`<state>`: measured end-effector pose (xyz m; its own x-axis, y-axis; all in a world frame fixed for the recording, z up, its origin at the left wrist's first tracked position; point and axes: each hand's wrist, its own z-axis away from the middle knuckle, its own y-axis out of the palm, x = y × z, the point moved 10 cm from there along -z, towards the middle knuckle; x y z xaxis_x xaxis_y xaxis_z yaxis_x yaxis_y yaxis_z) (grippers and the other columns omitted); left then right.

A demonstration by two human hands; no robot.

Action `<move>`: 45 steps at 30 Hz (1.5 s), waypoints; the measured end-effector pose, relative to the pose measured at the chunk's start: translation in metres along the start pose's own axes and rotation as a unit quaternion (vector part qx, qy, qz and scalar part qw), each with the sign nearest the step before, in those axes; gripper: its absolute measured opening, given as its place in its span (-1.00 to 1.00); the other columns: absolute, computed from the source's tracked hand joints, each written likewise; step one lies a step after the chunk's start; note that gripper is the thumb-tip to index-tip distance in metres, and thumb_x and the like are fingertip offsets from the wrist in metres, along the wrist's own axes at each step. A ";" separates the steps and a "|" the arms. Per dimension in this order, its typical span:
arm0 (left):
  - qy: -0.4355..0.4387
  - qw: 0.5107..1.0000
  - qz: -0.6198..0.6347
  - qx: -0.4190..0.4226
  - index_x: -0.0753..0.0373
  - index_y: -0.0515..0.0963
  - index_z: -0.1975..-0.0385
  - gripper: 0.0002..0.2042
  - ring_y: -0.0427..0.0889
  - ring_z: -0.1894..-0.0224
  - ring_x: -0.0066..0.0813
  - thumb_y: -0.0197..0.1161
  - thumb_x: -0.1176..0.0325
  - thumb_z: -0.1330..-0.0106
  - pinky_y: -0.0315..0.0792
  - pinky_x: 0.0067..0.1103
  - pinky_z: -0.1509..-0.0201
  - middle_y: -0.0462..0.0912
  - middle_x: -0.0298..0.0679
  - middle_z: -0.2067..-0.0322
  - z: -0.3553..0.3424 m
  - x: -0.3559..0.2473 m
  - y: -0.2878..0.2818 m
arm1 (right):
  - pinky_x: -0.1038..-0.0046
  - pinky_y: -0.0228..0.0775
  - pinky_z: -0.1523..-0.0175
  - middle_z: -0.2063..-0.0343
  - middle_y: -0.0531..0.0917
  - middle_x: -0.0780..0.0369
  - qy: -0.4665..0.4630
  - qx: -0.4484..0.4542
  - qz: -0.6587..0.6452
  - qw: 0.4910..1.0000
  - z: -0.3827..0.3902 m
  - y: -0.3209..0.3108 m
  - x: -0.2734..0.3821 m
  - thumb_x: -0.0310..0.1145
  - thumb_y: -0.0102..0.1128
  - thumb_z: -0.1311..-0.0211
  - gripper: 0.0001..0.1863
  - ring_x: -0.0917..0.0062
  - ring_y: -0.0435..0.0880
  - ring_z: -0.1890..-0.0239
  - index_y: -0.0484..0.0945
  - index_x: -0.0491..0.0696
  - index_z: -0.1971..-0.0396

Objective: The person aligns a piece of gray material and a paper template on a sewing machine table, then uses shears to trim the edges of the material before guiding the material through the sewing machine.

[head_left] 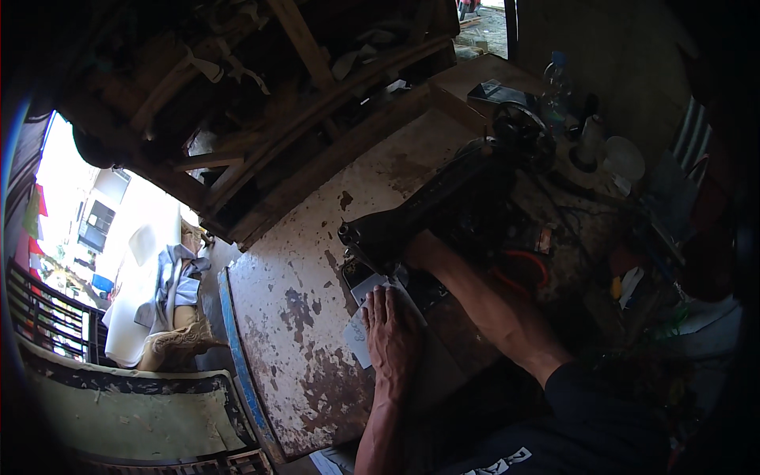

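A black sewing machine [443, 190] stands on a worn table with peeling paint [289, 332]. My left hand [388, 324] lies flat with its fingers stretched out, pressing on a light grey-blue piece of cloth [359, 340] just in front of the needle area. Part of the cloth runs under the machine's head, and more of it spreads to the right of my wrist. My right hand [421, 249] reaches in beneath the machine's arm, behind the needle area. Its fingers are hidden in shadow there, so whether they hold anything does not show.
Orange looped handles [541, 267], perhaps of scissors, lie right of my right forearm. A thread cone [590, 138] and a clear plastic bottle [556, 83] stand behind the machine's handwheel [522, 131]. A wooden frame [261, 170] borders the table's far side. Rolled white material [134, 321] leans at left.
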<state>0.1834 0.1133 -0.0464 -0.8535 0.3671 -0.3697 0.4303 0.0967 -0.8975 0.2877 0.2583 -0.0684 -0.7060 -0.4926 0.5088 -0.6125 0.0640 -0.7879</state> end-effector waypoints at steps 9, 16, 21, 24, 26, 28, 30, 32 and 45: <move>-0.016 1.000 0.007 0.005 0.39 0.38 -0.39 -0.48 0.23 -0.55 0.16 0.08 0.29 -0.49 0.04 -0.08 -0.63 0.32 0.22 -0.46 -0.001 -0.001 -0.001 | 0.11 0.22 -0.54 -0.35 0.53 -0.02 0.070 -0.029 -0.005 0.997 0.009 -0.028 0.007 -0.35 0.23 -0.28 -0.41 0.12 0.43 -0.46 0.51 -0.01 -0.34; -0.002 1.000 0.009 0.010 0.39 0.39 -0.40 -0.46 0.23 -0.55 0.17 0.13 0.30 -0.46 0.06 -0.10 -0.63 0.34 0.21 -0.45 0.001 -0.005 -0.004 | 0.16 0.23 -0.54 -0.38 0.51 0.00 0.060 -0.009 -0.017 0.998 0.009 -0.023 0.008 -0.46 0.17 -0.31 -0.42 0.15 0.43 -0.46 0.48 -0.03 -0.37; -0.005 1.000 0.007 0.015 0.38 0.39 -0.41 -0.46 0.24 -0.55 0.16 0.13 0.29 -0.47 0.06 -0.10 -0.64 0.34 0.20 -0.45 0.004 -0.003 -0.004 | 0.18 0.24 -0.54 -0.38 0.51 0.00 0.052 -0.031 -0.021 0.998 0.012 -0.023 0.008 -0.47 0.16 -0.31 -0.42 0.15 0.43 -0.46 0.48 -0.03 -0.37; -0.005 1.000 0.004 0.016 0.38 0.39 -0.41 -0.45 0.23 -0.55 0.16 0.13 0.27 -0.47 0.05 -0.10 -0.64 0.33 0.19 -0.46 0.006 -0.002 -0.005 | 0.19 0.24 -0.54 -0.38 0.51 0.01 0.041 -0.041 -0.014 0.998 0.011 -0.024 0.008 -0.48 0.16 -0.32 -0.42 0.16 0.43 -0.46 0.48 -0.03 -0.37; -0.004 1.000 0.009 0.013 0.37 0.38 -0.42 -0.45 0.22 -0.55 0.15 0.12 0.26 -0.48 0.05 -0.10 -0.64 0.33 0.19 -0.46 0.002 -0.002 -0.004 | 0.19 0.24 -0.54 -0.38 0.50 0.01 0.029 -0.051 -0.010 0.998 0.011 -0.026 0.009 -0.48 0.16 -0.32 -0.42 0.16 0.43 -0.46 0.48 -0.03 -0.37; -0.004 1.000 0.006 0.017 0.37 0.38 -0.42 -0.45 0.22 -0.55 0.15 0.12 0.25 -0.48 0.04 -0.10 -0.64 0.33 0.19 -0.46 0.001 -0.001 0.000 | 0.23 0.30 -0.49 -0.34 0.55 0.03 0.048 -0.064 -0.065 0.995 0.013 -0.027 0.005 -0.40 0.18 -0.37 -0.46 0.21 0.49 -0.42 0.49 -0.01 -0.36; -0.006 1.000 0.003 0.018 0.37 0.38 -0.42 -0.45 0.22 -0.55 0.15 0.11 0.24 -0.49 0.04 -0.10 -0.64 0.32 0.19 -0.46 0.001 0.002 0.002 | 0.26 0.37 -0.44 -0.29 0.60 0.05 0.064 -0.076 -0.120 0.988 0.011 -0.033 0.007 -0.31 0.20 -0.43 -0.50 0.25 0.55 -0.38 0.51 0.01 -0.34; -0.002 1.000 0.012 0.014 0.37 0.38 -0.42 -0.45 0.22 -0.55 0.15 0.12 0.24 -0.49 0.04 -0.11 -0.64 0.33 0.19 -0.46 -0.003 0.004 0.000 | 0.24 0.25 -0.52 -0.36 0.52 0.02 0.085 -0.001 -0.103 0.991 0.006 -0.027 0.009 -0.53 0.15 -0.32 -0.40 0.17 0.43 -0.45 0.47 -0.01 -0.39; 0.009 1.000 -0.003 0.011 0.36 0.40 -0.39 -0.47 0.21 -0.55 0.13 0.13 0.23 -0.49 0.06 -0.12 -0.63 0.32 0.16 -0.47 -0.027 0.017 0.001 | 0.30 0.33 -0.44 -0.29 0.60 0.05 0.115 -0.083 -0.139 0.980 0.017 -0.051 0.022 -0.42 0.10 -0.43 -0.52 0.34 0.53 -0.35 0.52 -0.11 -0.32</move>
<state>0.1772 0.1440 -0.0467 -0.8512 0.3825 -0.3594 0.4180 0.0799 -0.9049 0.3097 0.2294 -0.0230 -0.5530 -0.3040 0.7757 -0.8287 0.1041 -0.5500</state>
